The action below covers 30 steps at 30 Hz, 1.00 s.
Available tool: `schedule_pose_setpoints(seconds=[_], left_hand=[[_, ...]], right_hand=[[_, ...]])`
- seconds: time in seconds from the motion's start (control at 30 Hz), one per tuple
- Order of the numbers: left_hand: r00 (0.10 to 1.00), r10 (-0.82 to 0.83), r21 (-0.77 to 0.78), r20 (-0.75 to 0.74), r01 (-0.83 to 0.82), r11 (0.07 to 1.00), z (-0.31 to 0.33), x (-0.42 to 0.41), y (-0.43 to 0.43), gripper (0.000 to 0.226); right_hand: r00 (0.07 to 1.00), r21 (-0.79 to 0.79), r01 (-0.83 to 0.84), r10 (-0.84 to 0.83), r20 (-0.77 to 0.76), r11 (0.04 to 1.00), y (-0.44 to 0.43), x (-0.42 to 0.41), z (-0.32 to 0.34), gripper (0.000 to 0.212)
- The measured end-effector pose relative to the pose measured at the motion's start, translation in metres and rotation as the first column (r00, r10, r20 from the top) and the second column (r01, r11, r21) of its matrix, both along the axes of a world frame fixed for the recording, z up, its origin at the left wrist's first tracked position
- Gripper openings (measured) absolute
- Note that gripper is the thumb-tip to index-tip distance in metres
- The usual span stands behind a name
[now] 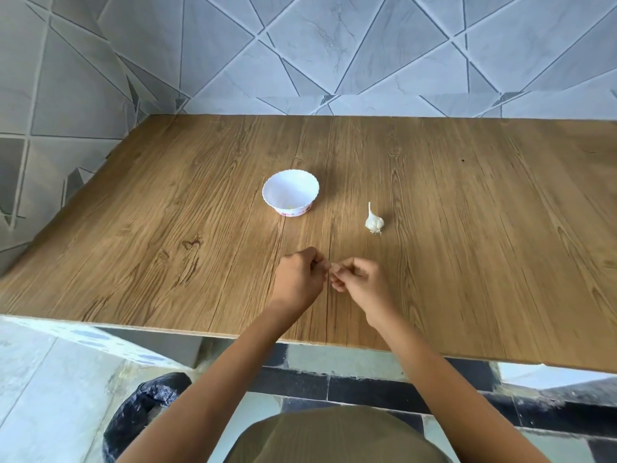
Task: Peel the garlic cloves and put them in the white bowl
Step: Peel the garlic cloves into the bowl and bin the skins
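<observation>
Observed: both hands work close together over the table (167,228), near the middle of its near edge. The left hand (298,279) is curled, thumb and forefinger pinched at the point where the hands meet. The right hand (362,282) is likewise curled, its fingertips (335,269) closed against the same point. What they hold is small and largely hidden by the fingers. It appears to be a single clove (330,266), but the view does not settle this.

The garlic bulb (374,222) lies on its side toward the centre of the table, beyond the right hand and apart from it, stalk pointing to the far edge. The white bowl (267,195) stands upright to the left of the bulb, near it but not touching, farther from the near edge than the hands.

Assessment of handling: a clove is light, firm and small, with dry, papery skin that tears readily and clings to fingers. Hold is best taken at the two ends, one hand steadying the body while a nail lifts the skin at the root end. Once bare, the flesh is likely slick and slightly sticky, so a firm pinch is advised for the carry to the bowl. The bulb itself is brittle-skinned and should part under thumb pressure at the stalk.

A bin lined in black (147,406) stands under the near edge, toward the left corner.
</observation>
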<state>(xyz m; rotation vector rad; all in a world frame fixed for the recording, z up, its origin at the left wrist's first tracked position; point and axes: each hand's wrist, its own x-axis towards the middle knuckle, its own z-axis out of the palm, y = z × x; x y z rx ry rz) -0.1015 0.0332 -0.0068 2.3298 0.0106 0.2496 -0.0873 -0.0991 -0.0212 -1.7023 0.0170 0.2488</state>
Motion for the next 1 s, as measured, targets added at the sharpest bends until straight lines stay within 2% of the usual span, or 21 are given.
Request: schedule_pose_setpoints(seconds=[0.07, 0.13, 0.23, 0.3, 0.33, 0.37, 0.4, 0.43, 0.47, 0.5, 0.53, 0.57, 0.6, 0.7, 0.87, 0.93, 1.0], left_hand=[[0.993, -0.052, 0.035, 0.103, 0.048, 0.998, 0.000, 0.000, 0.000, 0.016], [0.979, -0.090, 0.082, 0.183, 0.076, 0.994, 0.000, 0.001, -0.002, 0.013], [0.951, -0.166, 0.147, 0.260, 0.130, 0.980, 0.001, 0.002, -0.002, 0.007], [0.942, -0.201, 0.146, 0.268, 0.167, 0.975, 0.000, 0.004, -0.001, 0.008], [0.945, -0.204, 0.127, 0.254, 0.177, 0.976, -0.002, 0.005, -0.001, 0.010], [0.955, -0.188, 0.095, 0.230, 0.170, 0.981, -0.003, 0.005, -0.001, 0.012], [0.969, -0.152, 0.058, 0.197, 0.143, 0.988, -0.004, 0.004, -0.002, 0.014], [0.982, -0.105, 0.027, 0.159, 0.102, 0.994, -0.004, 0.004, -0.003, 0.014], [0.992, -0.061, -0.001, 0.113, 0.062, 0.998, -0.005, 0.004, -0.004, 0.014], [0.998, -0.028, -0.038, 0.052, 0.030, 0.999, -0.003, 0.005, -0.004, 0.012], [1.000, -0.005, -0.090, -0.022, 0.003, 0.996, -0.001, 0.007, -0.004, 0.011], [0.994, 0.010, -0.153, -0.106, -0.027, 0.988, 0.003, 0.008, -0.004, 0.012], [0.983, 0.016, -0.220, -0.185, -0.058, 0.974, 0.007, 0.008, -0.004, 0.013], [0.939, 0.001, -0.372, -0.344, -0.138, 0.918, 0.017, 0.008, -0.003, 0.015], [0.883, -0.051, -0.510, -0.467, -0.222, 0.831, 0.024, 0.008, -0.001, 0.016], [0.883, -0.051, -0.536, -0.466, -0.236, 0.811, 0.023, 0.007, -0.001, 0.016], [0.901, -0.031, -0.528, -0.433, -0.225, 0.819, 0.020, 0.005, -0.001, 0.015]], right_hand=[[0.960, 0.206, 0.049, 0.011, -0.281, 0.977, -0.003, 0.004, 0.012, 0.009], [0.889, 0.372, 0.129, 0.059, -0.455, 0.919, -0.006, 0.007, 0.019, 0.008], [0.786, 0.518, 0.263, 0.131, -0.605, 0.814, -0.010, 0.008, 0.022, 0.009], [0.761, 0.558, 0.306, 0.153, -0.630, 0.771, -0.012, 0.006, 0.021, 0.010], [0.791, 0.544, 0.278, 0.132, -0.598, 0.792, -0.011, 0.004, 0.020, 0.010], [0.850, 0.483, 0.209, 0.086, -0.519, 0.850, -0.009, 0.002, 0.017, 0.010], [0.927, 0.362, 0.118, 0.028, -0.374, 0.925, -0.006, 0.000, 0.012, 0.010], [0.988, 0.187, 0.051, -0.022, -0.153, 0.981, -0.004, -0.003, 0.005, 0.011], [0.992, -0.001, 0.036, -0.036, 0.118, 0.999, -0.003, -0.005, -0.003, 0.012], [0.924, -0.164, 0.066, 0.002, 0.383, 0.984, -0.003, -0.006, -0.011, 0.014], [0.813, -0.286, 0.130, 0.063, 0.580, 0.949, -0.004, -0.006, -0.018, 0.016], [0.712, -0.361, 0.199, 0.119, 0.692, 0.911, -0.005, -0.005, -0.023, 0.017], [0.646, -0.406, 0.243, 0.165, 0.745, 0.881, -0.006, -0.003, -0.024, 0.017], [0.557, -0.457, 0.296, 0.237, 0.796, 0.839, -0.004, -0.001, -0.021, 0.015], [0.413, -0.501, 0.361, 0.347, 0.842, 0.787, -0.009, 0.005, -0.021, 0.019], [0.401, -0.475, 0.341, 0.331, 0.854, 0.811, -0.011, 0.007, -0.022, 0.017], [0.479, -0.423, 0.258, 0.265, 0.837, 0.868, -0.012, 0.008, -0.023, 0.011]])
